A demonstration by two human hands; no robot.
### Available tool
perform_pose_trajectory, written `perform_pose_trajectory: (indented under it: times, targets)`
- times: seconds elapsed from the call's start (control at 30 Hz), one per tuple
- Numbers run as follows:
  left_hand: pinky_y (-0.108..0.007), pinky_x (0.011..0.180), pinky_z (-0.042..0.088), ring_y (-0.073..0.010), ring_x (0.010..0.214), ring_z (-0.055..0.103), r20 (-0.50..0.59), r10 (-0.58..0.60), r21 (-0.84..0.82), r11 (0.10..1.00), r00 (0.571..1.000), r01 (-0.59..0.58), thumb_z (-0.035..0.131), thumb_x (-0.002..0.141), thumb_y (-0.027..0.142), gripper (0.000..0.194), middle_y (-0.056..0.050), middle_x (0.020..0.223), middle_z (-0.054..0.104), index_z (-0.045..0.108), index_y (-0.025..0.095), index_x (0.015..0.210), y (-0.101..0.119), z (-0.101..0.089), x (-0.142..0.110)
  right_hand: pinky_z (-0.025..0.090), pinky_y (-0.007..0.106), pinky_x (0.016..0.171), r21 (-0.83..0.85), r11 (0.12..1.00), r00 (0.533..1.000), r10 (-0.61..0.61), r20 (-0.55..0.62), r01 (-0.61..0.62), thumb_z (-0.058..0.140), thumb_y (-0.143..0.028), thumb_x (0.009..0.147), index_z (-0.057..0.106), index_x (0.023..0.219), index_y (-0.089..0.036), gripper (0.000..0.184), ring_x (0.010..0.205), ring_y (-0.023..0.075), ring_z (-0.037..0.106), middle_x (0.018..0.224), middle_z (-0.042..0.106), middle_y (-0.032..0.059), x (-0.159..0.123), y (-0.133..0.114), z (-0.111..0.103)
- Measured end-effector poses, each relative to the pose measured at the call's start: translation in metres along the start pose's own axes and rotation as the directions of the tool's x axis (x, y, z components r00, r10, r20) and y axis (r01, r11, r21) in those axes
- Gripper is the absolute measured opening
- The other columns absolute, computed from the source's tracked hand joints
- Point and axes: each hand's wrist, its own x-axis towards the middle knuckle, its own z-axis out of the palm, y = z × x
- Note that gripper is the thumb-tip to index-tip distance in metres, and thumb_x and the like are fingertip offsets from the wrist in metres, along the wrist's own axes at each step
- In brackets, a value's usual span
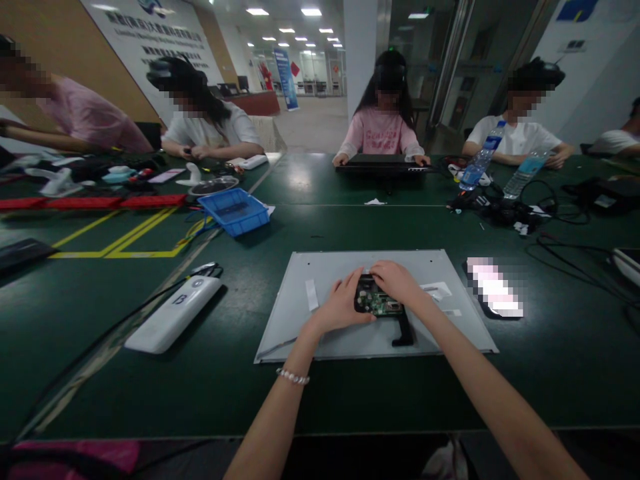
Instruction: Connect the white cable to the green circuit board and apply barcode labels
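Note:
A flat grey metal panel [345, 267] lies on the green table in front of me. On its middle sits a green circuit board [383, 305] in a black frame [403, 331] with an arm that reaches toward me. My left hand [343, 303] grips the left side of this board assembly, thumb along the near edge and fingers at the far edge. Over the far right corner of the assembly bends my right hand [395, 280], its fingertips at the far edge. What those fingertips press or hold is partly hidden. Pale tape strips [311, 295] stick to the panel.
Left of the panel lies a white power bank [175, 313] with a cable. A phone [495, 288] is on the right. Farther off are a blue tray [235, 212] and two plastic bottles [483, 157] among cables. Across the table a person holds a black panel [383, 163].

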Motion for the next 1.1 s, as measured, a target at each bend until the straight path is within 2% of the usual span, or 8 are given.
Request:
perform_pose_trajectory:
  times: [0.27, 0.43, 0.7, 0.77, 0.83, 0.97, 1.03, 1.1]
  targets:
    - [-0.052, 0.11, 0.013, -0.0327, 0.135, 0.023, -0.007, 0.006, -0.025, 1.0, 1.0, -0.006, 0.065, 0.065, 0.05, 0.106, -0.013, 0.15, 0.02, 0.002, 0.022, 0.145, 0.0, -0.002, 0.001, 0.041, 0.028, 0.087, 0.061, 0.998, 0.999, 0.005, 0.044, -0.008, 0.047, -0.017, 0.087, 0.068, 0.096, -0.017, 0.023, 0.098, 0.0192, 0.059, 0.1, 0.067, 0.0096, 0.003, 0.007, -0.011]
    - [-0.053, 0.11, 0.014, -0.0323, 0.136, 0.023, -0.01, 0.012, -0.015, 1.0, 1.0, -0.012, 0.065, 0.066, 0.047, 0.106, -0.014, 0.15, 0.02, 0.0, 0.021, 0.145, 0.0, -0.002, 0.001, 0.04, 0.029, 0.091, 0.108, 0.994, 0.999, 0.0, -0.032, 0.004, 0.046, -0.019, 0.087, 0.066, 0.101, -0.016, 0.025, 0.103, 0.0188, 0.057, 0.107, 0.065, 0.0092, -0.003, 0.015, -0.019]
    - [-0.054, 0.108, 0.023, -0.0335, 0.136, 0.022, -0.053, 0.033, 0.003, 0.999, 0.998, -0.033, 0.066, 0.069, 0.045, 0.102, -0.015, 0.15, 0.02, 0.002, 0.021, 0.146, 0.009, -0.009, -0.001, 0.039, 0.037, 0.097, 0.179, 0.965, 0.978, 0.202, -0.053, -0.189, 0.05, -0.024, 0.084, 0.061, 0.114, -0.017, 0.033, 0.11, 0.0224, 0.055, 0.118, 0.061, 0.0095, -0.064, 0.068, -0.036]
    - [-0.05, 0.108, 0.026, -0.0306, 0.136, 0.023, -0.12, 0.038, 0.005, 0.999, 0.992, -0.038, 0.061, 0.076, 0.045, 0.091, -0.013, 0.149, 0.021, 0.007, 0.022, 0.145, 0.011, -0.014, 0.001, 0.041, 0.037, 0.095, 0.208, 0.94, 0.958, 0.284, -0.047, -0.269, 0.053, -0.025, 0.081, 0.061, 0.113, -0.017, 0.034, 0.109, 0.0231, 0.055, 0.118, 0.061, 0.0097, -0.083, 0.082, -0.036]
    - [-0.044, 0.109, 0.028, -0.026, 0.135, 0.028, -0.254, 0.029, 0.018, 1.0, 0.967, -0.025, 0.052, 0.084, 0.041, 0.072, -0.012, 0.147, 0.027, 0.016, 0.022, 0.143, 0.009, -0.021, 0.003, 0.044, 0.036, 0.089, 0.255, 0.903, 0.931, 0.365, -0.029, -0.346, 0.056, -0.025, 0.079, 0.061, 0.115, -0.019, 0.037, 0.104, 0.0222, 0.057, 0.118, 0.06, 0.0095, -0.098, 0.093, -0.034]
    - [-0.041, 0.106, 0.032, -0.0223, 0.125, 0.041, -0.534, -0.021, 0.088, 0.993, 0.846, 0.08, 0.045, 0.09, 0.03, 0.04, -0.009, 0.131, 0.046, 0.041, 0.02, 0.128, -0.005, -0.029, 0.006, 0.047, 0.032, 0.083, 0.311, 0.859, 0.903, 0.43, -0.005, -0.408, 0.061, -0.024, 0.073, 0.061, 0.115, -0.019, 0.042, 0.096, 0.0199, 0.06, 0.115, 0.06, 0.0092, -0.111, 0.1, -0.024]
    - [-0.04, 0.102, 0.037, -0.0219, 0.117, 0.048, -0.59, -0.037, 0.11, 0.986, 0.806, 0.127, 0.044, 0.089, 0.027, 0.032, -0.009, 0.121, 0.053, 0.049, 0.018, 0.12, -0.01, -0.028, 0.008, 0.047, 0.031, 0.08, 0.328, 0.851, 0.9, 0.435, 0.001, -0.411, 0.061, -0.023, 0.072, 0.062, 0.114, -0.02, 0.041, 0.091, 0.0186, 0.061, 0.11, 0.062, 0.008, -0.113, 0.1, -0.019]
    - [-0.037, 0.098, 0.04, -0.0208, 0.11, 0.052, -0.581, -0.036, 0.137, 0.98, 0.813, 0.141, 0.043, 0.09, 0.025, 0.028, -0.009, 0.115, 0.055, 0.052, 0.017, 0.115, -0.01, -0.024, 0.013, 0.048, 0.03, 0.075, 0.358, 0.839, 0.902, 0.432, 0.016, -0.409, 0.061, -0.024, 0.073, 0.062, 0.113, -0.023, 0.04, 0.085, 0.0172, 0.062, 0.106, 0.064, 0.0058, -0.114, 0.101, -0.015]
